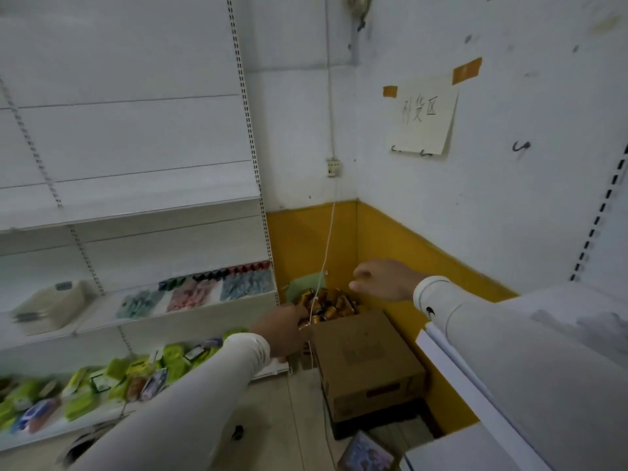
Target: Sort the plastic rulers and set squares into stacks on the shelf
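No ruler or set square can be made out; the picture is blurred. The white shelf unit (102, 321) stands on the left. Its middle board carries flat packs in green (136, 304), pink (190, 294) and blue (244, 283), too blurred to name. My left hand (282, 331) reaches forward past the shelf's right end, back of the hand up and fingers hidden. My right hand (380, 280) hovers higher, in front of the yellow wall, with its fingers curled in and nothing visible in it. Both arms wear white sleeves.
A cardboard box (367, 362) sits in the corner, with orange-gold packets (333, 305) behind it. A thin white cord (326, 246) hangs from a wall socket. Green packages (119, 372) fill the lower board. A white case (51, 305) rests far left. A white cabinet (475, 402) stands at right.
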`<move>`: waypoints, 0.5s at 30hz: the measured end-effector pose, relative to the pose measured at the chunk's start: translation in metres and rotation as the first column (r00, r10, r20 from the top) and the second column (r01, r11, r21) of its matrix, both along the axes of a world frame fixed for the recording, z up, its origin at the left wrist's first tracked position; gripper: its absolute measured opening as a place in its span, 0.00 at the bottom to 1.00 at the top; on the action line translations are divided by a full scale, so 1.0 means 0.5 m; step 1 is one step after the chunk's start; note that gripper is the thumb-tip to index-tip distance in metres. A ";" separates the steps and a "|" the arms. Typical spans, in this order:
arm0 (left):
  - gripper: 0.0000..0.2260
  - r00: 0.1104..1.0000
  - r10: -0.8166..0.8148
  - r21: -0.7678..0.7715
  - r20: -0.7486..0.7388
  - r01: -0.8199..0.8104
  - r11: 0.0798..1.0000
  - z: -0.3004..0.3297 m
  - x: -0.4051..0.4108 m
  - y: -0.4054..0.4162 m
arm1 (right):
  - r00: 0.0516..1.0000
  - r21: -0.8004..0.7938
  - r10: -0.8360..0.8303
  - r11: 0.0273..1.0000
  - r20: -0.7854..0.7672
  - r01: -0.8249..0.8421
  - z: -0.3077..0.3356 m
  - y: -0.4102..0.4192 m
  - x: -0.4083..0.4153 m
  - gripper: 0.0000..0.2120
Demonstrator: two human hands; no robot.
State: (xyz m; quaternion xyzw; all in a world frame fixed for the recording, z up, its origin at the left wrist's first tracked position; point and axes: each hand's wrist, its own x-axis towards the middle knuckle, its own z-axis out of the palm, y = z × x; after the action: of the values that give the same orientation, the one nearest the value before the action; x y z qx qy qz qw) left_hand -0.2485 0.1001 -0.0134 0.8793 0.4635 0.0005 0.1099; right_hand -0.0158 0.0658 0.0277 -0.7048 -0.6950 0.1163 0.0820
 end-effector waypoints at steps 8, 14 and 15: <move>0.15 0.950 -0.311 -0.003 -0.038 0.311 0.950 -0.021 0.278 0.202 | 0.962 -0.031 -0.269 0.962 0.048 0.271 -0.008 0.032 0.242 0.27; 0.26 0.785 -0.619 -0.032 -0.011 0.618 0.785 -0.021 0.508 0.242 | 0.786 -0.014 -0.609 0.790 0.106 0.614 0.002 -0.094 0.374 0.26; 0.26 0.740 -0.673 -0.029 -0.008 0.672 0.740 -0.019 0.541 0.238 | 0.741 0.000 -0.663 0.745 0.112 0.667 0.006 -0.120 0.383 0.26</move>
State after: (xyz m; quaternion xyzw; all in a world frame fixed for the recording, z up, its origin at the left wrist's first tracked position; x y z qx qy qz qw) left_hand 0.0218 0.2192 -0.0228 0.9858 0.1164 -0.0525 0.1090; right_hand 0.1759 0.0058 0.0307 -0.9127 -0.3991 0.0563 0.0675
